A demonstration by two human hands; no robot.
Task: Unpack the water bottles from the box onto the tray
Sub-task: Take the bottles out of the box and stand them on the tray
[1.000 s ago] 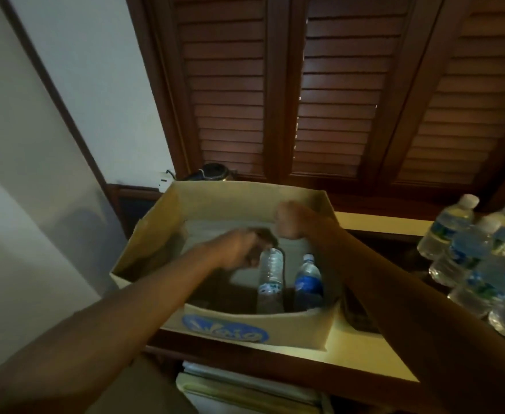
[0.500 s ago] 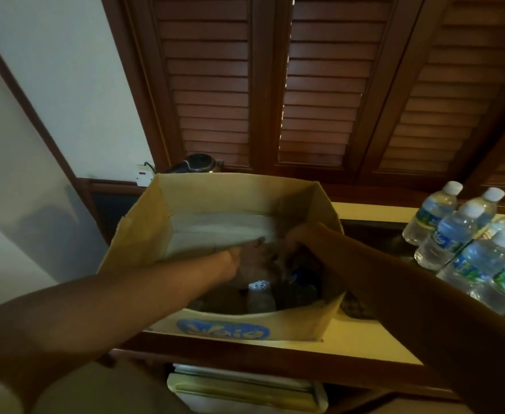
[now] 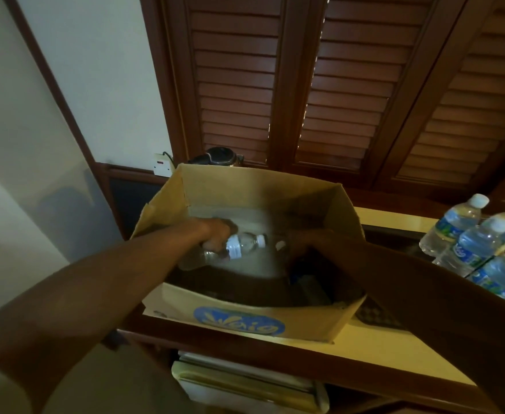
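An open cardboard box [image 3: 245, 322] with a blue logo stands on the counter. My left hand [image 3: 215, 234] is inside it, shut on a clear water bottle [image 3: 245, 243] that lies tilted with its white cap pointing right. My right hand [image 3: 311, 243] is low in the dark right side of the box, apparently closed around a second bottle whose white cap [image 3: 280, 245] shows just left of the fingers; its body is hidden in shadow. Several water bottles [image 3: 478, 249] with blue labels stand grouped at the right edge; the tray beneath them is hidden.
A cream counter [image 3: 379, 345] with a dark wooden edge carries the box. A dark woven mat [image 3: 376, 316] lies right of the box. A black kettle [image 3: 218, 156] and a wall socket [image 3: 161, 165] sit behind it. Louvred wooden shutters fill the back. A white appliance [image 3: 245, 383] is below.
Both hands went down into the box and closed on the two standing bottles. My left hand has lifted its bottle and tipped it sideways. The camera has swung slightly.
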